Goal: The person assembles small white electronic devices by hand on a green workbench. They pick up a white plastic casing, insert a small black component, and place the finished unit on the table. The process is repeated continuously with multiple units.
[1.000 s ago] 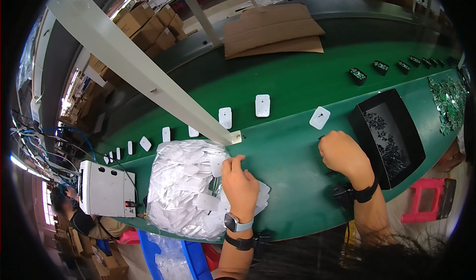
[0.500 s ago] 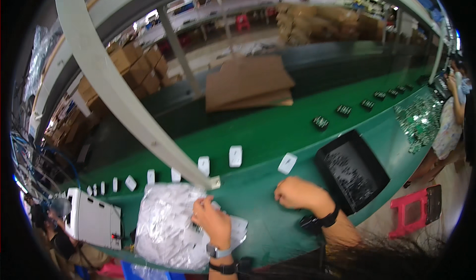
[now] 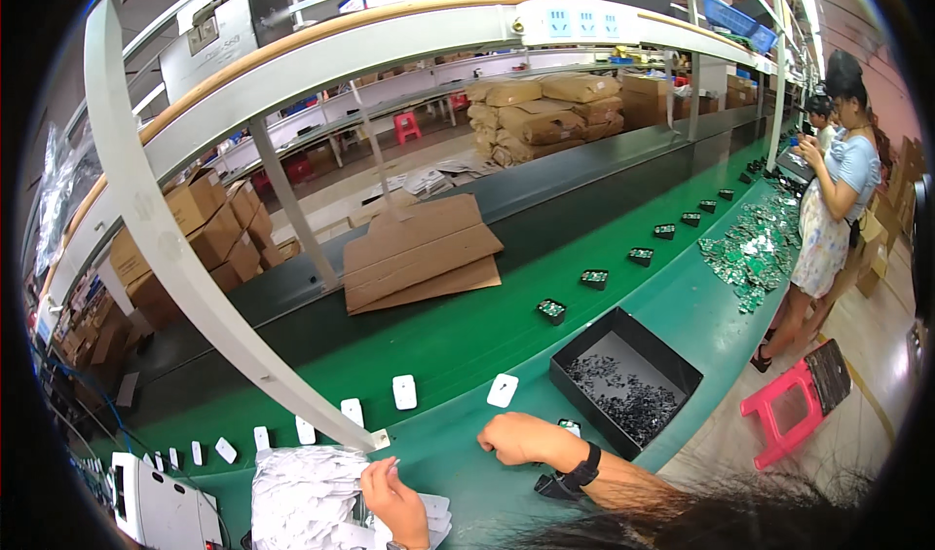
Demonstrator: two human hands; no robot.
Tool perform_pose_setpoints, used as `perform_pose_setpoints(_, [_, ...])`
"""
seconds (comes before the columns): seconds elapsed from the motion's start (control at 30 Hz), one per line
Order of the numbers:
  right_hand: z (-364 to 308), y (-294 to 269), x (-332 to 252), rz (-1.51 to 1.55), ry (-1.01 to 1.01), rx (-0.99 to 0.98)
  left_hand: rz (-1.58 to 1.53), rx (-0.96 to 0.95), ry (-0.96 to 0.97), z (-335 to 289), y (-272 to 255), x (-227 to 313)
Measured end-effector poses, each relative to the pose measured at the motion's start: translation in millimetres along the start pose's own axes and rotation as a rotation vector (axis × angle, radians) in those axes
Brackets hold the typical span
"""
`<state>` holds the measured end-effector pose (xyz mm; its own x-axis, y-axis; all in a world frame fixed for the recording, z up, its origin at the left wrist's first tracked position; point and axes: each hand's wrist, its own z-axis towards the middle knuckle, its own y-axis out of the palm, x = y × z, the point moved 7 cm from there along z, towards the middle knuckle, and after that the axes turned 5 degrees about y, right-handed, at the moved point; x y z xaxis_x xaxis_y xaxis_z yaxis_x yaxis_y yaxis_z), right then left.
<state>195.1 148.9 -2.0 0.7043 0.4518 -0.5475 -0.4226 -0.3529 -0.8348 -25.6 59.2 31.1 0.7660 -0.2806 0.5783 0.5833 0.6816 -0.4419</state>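
Lower centre, a white rectangular plastic cover (image 3: pixel 503 390) lay above the right hand's (image 3: pixel 519 440) curled fingers. Their grip, like the left hand's (image 3: pixel 395 504), was unclear.

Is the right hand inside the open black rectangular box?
No, the right hand is over the green tabletop, left of the black box.
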Motion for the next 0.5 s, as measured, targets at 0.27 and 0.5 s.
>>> perform_pose_setpoints(0.27, [-1, -10, -16, 0.088, -0.168, 0.013, -0.316, 0.069, -0.146, -15, 0, -21])
perform_pose_setpoints(0.5, [-6, -27, -30, 0.471, -0.256, 0.042, -1.36, -0.117, -0.728, -26, 38, -30])
